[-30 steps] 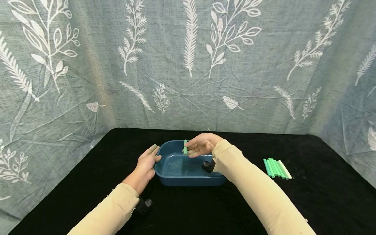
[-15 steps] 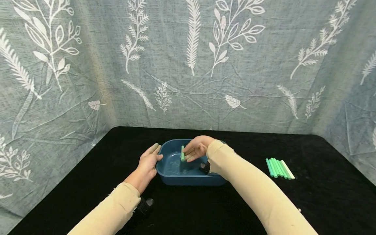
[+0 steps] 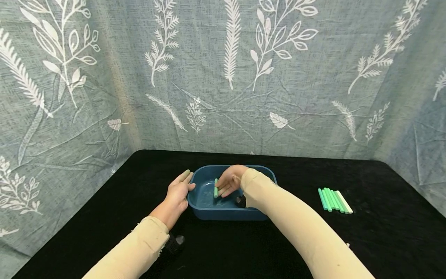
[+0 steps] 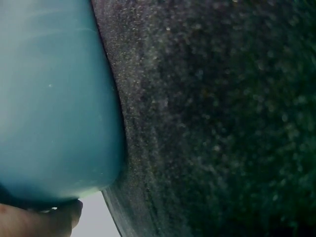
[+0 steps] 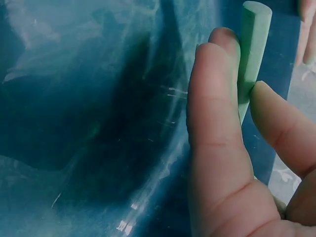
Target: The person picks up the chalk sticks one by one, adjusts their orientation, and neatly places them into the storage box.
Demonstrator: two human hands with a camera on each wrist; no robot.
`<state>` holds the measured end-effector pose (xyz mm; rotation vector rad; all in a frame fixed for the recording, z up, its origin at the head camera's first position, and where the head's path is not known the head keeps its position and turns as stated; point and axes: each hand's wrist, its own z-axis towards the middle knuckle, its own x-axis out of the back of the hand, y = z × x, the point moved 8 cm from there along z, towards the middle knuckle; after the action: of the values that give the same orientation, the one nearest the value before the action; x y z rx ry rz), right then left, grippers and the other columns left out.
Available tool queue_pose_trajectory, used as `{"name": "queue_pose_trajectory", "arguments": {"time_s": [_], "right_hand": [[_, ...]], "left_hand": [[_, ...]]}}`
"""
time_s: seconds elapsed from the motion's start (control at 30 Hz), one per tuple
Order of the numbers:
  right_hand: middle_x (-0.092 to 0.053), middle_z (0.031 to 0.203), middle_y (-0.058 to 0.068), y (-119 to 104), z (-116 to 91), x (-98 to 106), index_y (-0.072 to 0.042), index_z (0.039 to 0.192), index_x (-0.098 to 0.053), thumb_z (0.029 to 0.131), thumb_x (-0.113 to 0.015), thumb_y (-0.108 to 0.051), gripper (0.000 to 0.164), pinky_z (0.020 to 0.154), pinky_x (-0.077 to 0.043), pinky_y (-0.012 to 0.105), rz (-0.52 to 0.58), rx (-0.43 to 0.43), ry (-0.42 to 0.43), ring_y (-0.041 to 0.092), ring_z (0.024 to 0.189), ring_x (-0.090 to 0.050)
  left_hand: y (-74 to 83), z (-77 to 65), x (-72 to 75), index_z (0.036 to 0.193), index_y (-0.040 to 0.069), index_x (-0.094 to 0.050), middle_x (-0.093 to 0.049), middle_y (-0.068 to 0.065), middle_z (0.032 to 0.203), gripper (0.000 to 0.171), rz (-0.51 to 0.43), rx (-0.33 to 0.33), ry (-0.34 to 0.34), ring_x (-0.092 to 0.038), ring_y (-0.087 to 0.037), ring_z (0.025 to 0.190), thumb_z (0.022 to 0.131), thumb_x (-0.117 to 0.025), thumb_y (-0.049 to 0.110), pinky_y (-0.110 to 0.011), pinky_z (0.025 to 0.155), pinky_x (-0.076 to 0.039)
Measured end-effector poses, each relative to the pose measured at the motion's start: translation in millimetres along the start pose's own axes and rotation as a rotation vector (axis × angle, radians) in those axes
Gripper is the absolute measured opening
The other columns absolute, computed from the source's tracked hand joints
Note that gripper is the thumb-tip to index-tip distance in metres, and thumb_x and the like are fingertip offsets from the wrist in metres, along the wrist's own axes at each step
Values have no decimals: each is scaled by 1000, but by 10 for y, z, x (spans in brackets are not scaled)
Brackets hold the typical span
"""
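Observation:
A blue plastic basin (image 3: pixel 226 214) stands on the black-covered table. My right hand (image 3: pixel 230 185) reaches down into it and pinches a green chalk stick (image 3: pixel 216 188) between thumb and fingers. In the right wrist view the chalk (image 5: pixel 254 47) points upward past the fingertips, over the basin's inside (image 5: pixel 98 163). At the basin's left end, my left hand (image 3: pixel 178 192) touches the rim with its fingers stretched out and its thumb at the edge. The left wrist view shows the basin's outer wall (image 4: pixel 54 98) and part of a finger or thumb (image 4: pixel 44 219) at its edge.
To the right of the basin, several chalk sticks (image 3: pixel 334 200), green, blue-green and white, lie side by side on the black cloth (image 3: pixel 216 252). A patterned grey-green curtain (image 3: pixel 209 77) hangs behind the table and along both sides. A small whitish bit (image 3: pixel 348 245) lies beside the right sleeve.
My right hand has moved down and slightly left, deeper into the basin, with the chalk in its fingers. The left hand stays at the rim. The head view has shifted slightly.

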<state>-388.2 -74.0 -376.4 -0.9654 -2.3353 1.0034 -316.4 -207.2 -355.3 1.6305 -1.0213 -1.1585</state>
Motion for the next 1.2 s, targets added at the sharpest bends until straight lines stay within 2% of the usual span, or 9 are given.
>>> {"name": "queue_pose_trajectory", "arguments": {"time_s": [0.07, 0.1, 0.33, 0.57, 0.93, 1.2], "right_hand": [[-57, 129, 27, 14, 5, 3, 8, 112, -59, 100, -51, -1, 17, 101, -45, 38, 4, -10, 8, 29, 110, -59], [-52, 134, 27, 20, 6, 3, 9, 117, -57, 100, -51, 0, 21, 101, -45, 39, 9, -14, 11, 30, 114, -57], [-53, 133, 28, 34, 5, 33, 12, 131, -50, 99, -50, 2, 33, 101, -45, 39, 4, -12, 6, 33, 126, -51], [-54, 133, 27, -2, -73, 94, 11, 137, -45, 99, -51, 1, 39, 98, -48, 38, 2, 14, 5, 34, 125, -52], [-50, 137, 28, -166, -351, 366, 11, 140, -42, 101, -50, -2, 42, 100, -46, 38, 48, 109, 4, 36, 127, -50], [-40, 145, 29, -151, -622, 583, 14, 144, -32, 103, -44, -6, 47, 104, -42, 38, 50, 167, -39, 37, 134, -41]], "left_hand": [[-1, -4, -9, 155, 3, -10, -11, -15, 160, 62, 3, 0, 0, -9, -27, 147, 99, -31, -13, -41, 116, -15], [-1, -6, -13, 155, 3, -11, -12, -15, 160, 62, 4, 0, 1, -10, -27, 147, 99, -31, -13, -41, 116, -15], [4, -13, -41, 155, 2, -10, -11, -16, 160, 62, 5, -3, -7, -8, -28, 147, 99, -30, -13, -41, 117, -13], [19, -19, -63, 155, 2, -10, -10, -17, 160, 62, 4, -13, -13, -8, -28, 147, 99, -31, -13, -41, 117, -13], [12, -6, -40, 155, 2, -9, -10, -16, 160, 62, 16, -15, -9, -8, -27, 147, 99, -31, -13, -40, 117, -13], [12, -30, -31, 155, 2, -9, -10, -15, 160, 62, 22, -6, -4, -8, -27, 147, 99, -31, -13, -40, 117, -14]]}}
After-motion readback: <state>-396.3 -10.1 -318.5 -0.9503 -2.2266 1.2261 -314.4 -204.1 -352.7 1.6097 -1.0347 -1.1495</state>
